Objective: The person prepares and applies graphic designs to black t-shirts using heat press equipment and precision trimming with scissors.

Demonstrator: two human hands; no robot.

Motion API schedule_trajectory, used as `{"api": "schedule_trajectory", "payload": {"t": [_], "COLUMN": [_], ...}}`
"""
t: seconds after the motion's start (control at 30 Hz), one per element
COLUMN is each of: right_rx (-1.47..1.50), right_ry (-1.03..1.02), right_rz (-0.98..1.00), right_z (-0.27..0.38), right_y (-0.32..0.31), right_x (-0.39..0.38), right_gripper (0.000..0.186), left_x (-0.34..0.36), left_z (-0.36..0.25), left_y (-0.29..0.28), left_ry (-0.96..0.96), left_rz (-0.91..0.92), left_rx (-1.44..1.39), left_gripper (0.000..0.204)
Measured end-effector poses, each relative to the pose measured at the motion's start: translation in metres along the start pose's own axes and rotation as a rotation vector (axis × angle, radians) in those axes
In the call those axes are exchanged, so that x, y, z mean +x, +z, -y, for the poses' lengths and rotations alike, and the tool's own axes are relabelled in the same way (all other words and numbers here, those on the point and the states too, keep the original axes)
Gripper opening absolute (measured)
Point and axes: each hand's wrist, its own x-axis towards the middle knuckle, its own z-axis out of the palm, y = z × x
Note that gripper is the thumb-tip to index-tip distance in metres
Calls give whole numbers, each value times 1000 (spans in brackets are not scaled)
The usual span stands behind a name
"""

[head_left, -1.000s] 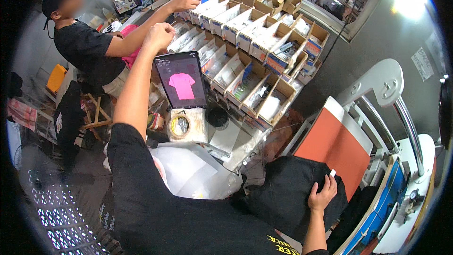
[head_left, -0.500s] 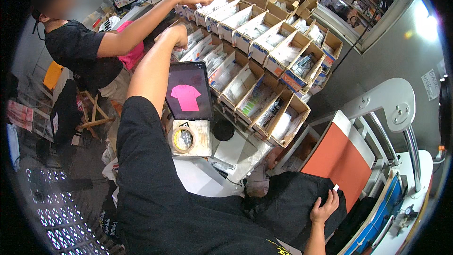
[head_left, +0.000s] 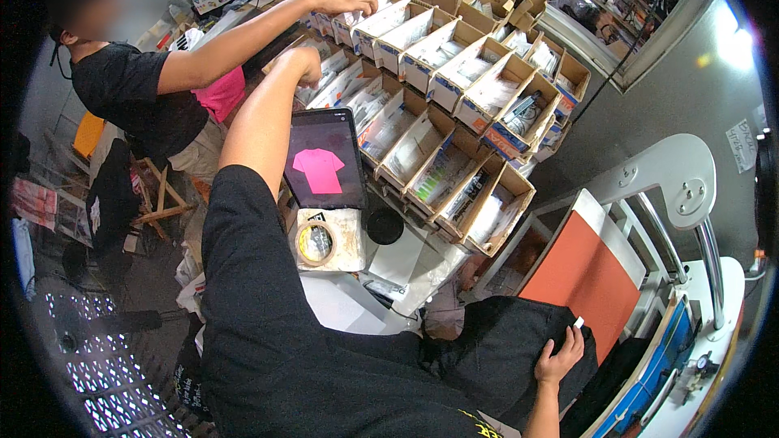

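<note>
My left arm reaches far forward. My left hand (head_left: 306, 66) is bent down over the near row of cardboard bins (head_left: 400, 131), its fingers largely hidden behind the hand. My right hand (head_left: 558, 358) lies flat on a black garment (head_left: 503, 341), fingers stretched out and holding nothing. A small white tag (head_left: 578, 322) shows at the garment's edge, just beyond my fingertips. The garment is spread over the near part of an orange-red pad (head_left: 583, 276) on a press machine. Below my left forearm stands a tablet (head_left: 326, 158) showing a pink T-shirt.
A co-worker's hand (head_left: 347, 3) reaches over the farther bins at upper left. A tape roll (head_left: 315, 242) rests on a pale block beside a round black object (head_left: 385, 226). The white press arm (head_left: 686, 182) rises at right. A wooden stool (head_left: 160, 195) stands at left.
The co-worker's hand has shifted slightly right and down over the bins. My left hand has moved a little at the bins; my right hand stays on the garment.
</note>
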Motion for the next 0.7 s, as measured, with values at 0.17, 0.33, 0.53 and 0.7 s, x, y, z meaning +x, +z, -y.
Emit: {"api": "schedule_trajectory", "payload": {"t": [0.17,0.33,0.53,0.7], "right_rx": [23,14,9,30], "right_ry": [-1,-3,-21,-37], "right_rz": [9,5,-12,-24], "right_z": [3,6,1,0], "right_y": [-3,-6,-3,-1], "right_x": [5,4,2,4], "right_gripper": [54,53,54,54], "left_x": [-6,-2,-34,-25], "left_z": [17,10,-14,-2], "left_y": [-3,12,14,30], "left_ry": [-103,-98,-162,-86], "left_rz": [32,-46,-184,-289], "left_rx": [-67,-6,15,102], "left_gripper": [26,26,39,32]}}
